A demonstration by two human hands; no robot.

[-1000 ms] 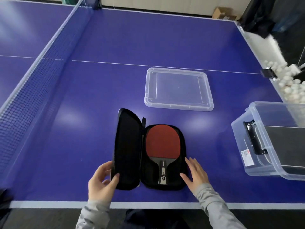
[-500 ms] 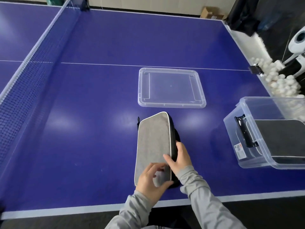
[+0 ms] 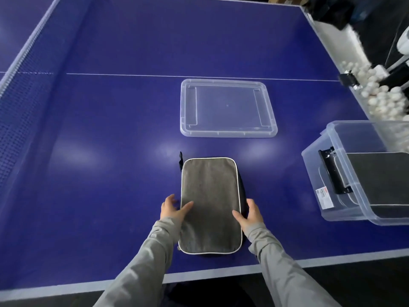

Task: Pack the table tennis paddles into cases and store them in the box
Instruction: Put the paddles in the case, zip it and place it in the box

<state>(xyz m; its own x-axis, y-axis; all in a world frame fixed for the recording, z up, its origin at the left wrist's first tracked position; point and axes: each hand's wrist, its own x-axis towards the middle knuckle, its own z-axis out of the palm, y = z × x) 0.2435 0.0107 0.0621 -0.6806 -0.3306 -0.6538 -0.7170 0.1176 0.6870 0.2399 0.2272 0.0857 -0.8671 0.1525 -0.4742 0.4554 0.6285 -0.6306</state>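
At 9 o'clock, along the far left edge, the net (image 3: 15, 120), well apart from everything else. On the blue table (image 3: 110, 173), near 6 o'clock and close to the near edge, the grey case (image 3: 210, 204), lying flat with the lid folded down, white piping all around, a small dark loop sticking out at its far left corner. Just left of it, the left hand (image 3: 172, 209): fingers nearly straight, thumb laid over the left edge of the lid, resting on it without curling around. On the other side, the right hand (image 3: 250, 214): fingers relaxed and spread, thumb on the lid, the rest against the dark right side; nothing pinched by either hand. No paddle to see; presumably inside the case, but impossible to tell from here. Zipper state also not clear: near the front left corner, a small pale thing, maybe the pull. Beyond the case, toward 12 o'clock, the clear lid (image 3: 228, 107) of the box, flat on the table, apart from the case. At 3 o'clock, the clear box (image 3: 345, 187), tilted on its side at the table edge, already with a dark case inside. Behind it, at 2 o'clock, a heap of white balls (image 3: 376, 94). Risks, as a judgement: if lifted before zipping, lid could flap open and the contents slide out; with the box so tilted and near the edge, a push while inserting could shift it.
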